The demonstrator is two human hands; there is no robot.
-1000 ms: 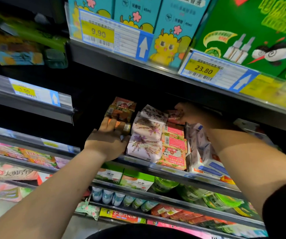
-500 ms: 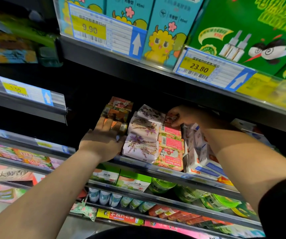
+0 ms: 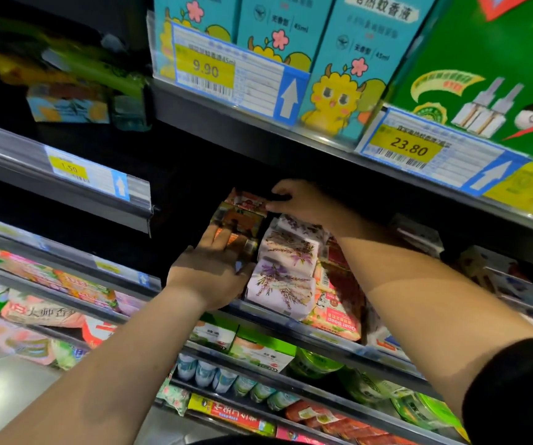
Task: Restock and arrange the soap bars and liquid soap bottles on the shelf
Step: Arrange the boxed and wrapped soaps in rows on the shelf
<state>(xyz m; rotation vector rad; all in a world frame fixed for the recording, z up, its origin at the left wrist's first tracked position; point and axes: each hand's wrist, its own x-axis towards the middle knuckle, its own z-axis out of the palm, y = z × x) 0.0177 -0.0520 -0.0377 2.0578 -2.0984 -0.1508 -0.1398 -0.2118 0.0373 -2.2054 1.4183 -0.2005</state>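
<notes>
On shelf (image 3: 329,340), blocky paper-wrapped soap bars (image 3: 283,287)

Left hand (image 3: 209,274) flat-fingered; right hand (image 3: 303,203) (reaching higher) fingers curled.

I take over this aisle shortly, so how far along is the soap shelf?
Done: lavender soap bars sit stacked at the shelf front, goat soap boxes right beside them. In hand: the left hand presses against the brown soap stack while the right hand pinches its top box. Left: squaring that stack, probably; no liquid soap bottles are recognisable here.
</notes>
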